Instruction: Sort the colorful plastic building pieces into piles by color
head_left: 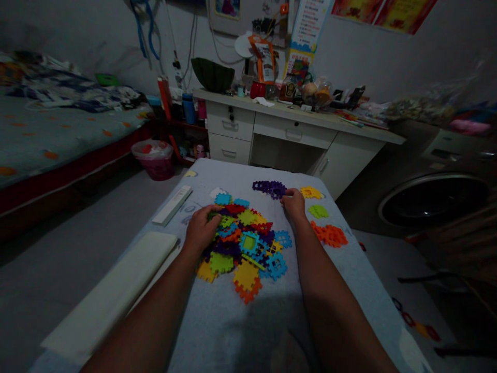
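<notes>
A mixed pile of toothed plastic building tiles (pixel 248 241) in blue, green, yellow, red, orange and purple lies on the cloth-covered table. My left hand (pixel 202 226) rests at the pile's left edge, thumb and fingers closed in among the tiles; whatever they grip is hidden. Farther back, my right hand (pixel 294 203) pinches the right end of a group of purple building tiles (pixel 268 188). To the right of that hand lie yellow building tiles (pixel 310 192), a green building tile (pixel 318 211) and a cluster of orange building tiles (pixel 330 235).
Along the table's left side lie a long white box (pixel 173 205) and a pale folded sheet (pixel 116 290). Beyond the table stand a cluttered desk (pixel 233 116), a pink bin (pixel 155 165) and a washing machine (pixel 419 171). A bed (pixel 73 145) is at the left.
</notes>
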Motion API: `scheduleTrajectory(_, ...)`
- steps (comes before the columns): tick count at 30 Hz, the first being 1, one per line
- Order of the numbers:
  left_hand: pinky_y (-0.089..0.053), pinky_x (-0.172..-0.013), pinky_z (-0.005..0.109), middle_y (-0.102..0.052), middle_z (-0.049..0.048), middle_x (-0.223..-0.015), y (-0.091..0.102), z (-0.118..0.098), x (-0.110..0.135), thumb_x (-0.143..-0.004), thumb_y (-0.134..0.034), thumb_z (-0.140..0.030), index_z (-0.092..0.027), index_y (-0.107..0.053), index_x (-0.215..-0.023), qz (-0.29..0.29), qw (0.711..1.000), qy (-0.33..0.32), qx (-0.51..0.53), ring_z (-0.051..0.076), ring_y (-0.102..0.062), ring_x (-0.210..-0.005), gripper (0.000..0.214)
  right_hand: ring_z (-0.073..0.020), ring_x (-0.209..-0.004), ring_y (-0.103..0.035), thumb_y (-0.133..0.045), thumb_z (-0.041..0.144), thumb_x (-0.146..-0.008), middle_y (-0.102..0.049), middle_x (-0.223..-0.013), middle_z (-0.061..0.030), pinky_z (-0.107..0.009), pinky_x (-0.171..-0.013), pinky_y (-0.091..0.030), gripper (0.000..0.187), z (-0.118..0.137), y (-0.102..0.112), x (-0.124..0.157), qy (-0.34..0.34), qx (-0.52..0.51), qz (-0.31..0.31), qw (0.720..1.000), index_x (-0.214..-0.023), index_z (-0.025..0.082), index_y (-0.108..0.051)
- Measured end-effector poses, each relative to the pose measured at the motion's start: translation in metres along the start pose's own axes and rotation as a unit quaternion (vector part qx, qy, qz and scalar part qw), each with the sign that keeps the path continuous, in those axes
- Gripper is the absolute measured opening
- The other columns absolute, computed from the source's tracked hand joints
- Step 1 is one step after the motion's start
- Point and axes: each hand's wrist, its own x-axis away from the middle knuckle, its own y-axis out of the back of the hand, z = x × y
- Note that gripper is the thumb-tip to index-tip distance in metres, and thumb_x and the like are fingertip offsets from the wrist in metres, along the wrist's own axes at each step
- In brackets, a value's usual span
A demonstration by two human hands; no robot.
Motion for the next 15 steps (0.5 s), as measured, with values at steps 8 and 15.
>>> scheduleTrajectory(8, -0.047, -0.096, 0.041, -0.071, 0.0060, -0.116, 0.000, 0.000, 0.001, -0.080, -0.052, -0.039, -0.023, -0.069, -0.107, -0.005, 1.000, 0.014, -0.014, 0.027, -0.063, -0.106, 0.036, -0.0129, -0.069, -0.060, -0.058, 0.024, -0.077, -0.065, -0.076, -0.0008, -0.021, -0.062, -0.046, 0.013, 0.053, 0.026, 0.022, 0.130, 0.016, 0.334, 0.934, -0.084, 0.015, -0.064)
scheduleTrajectory(15, -0.048, -0.096, 0.040, -0.072, 0.0064, -0.114, -0.001, 0.000, 0.000, -0.078, -0.052, -0.037, -0.022, -0.070, -0.104, -0.007, 1.000, 0.000, 0.001, 0.026, -0.064, -0.107, 0.035, -0.0106, -0.062, -0.058, -0.073, 0.018, -0.071, -0.068, -0.079, -0.0008, -0.019, -0.055, -0.044, 0.020, 0.078, 0.032, 0.042, 0.093, 0.221, 0.454, 0.858, -0.087, 0.017, -0.061)
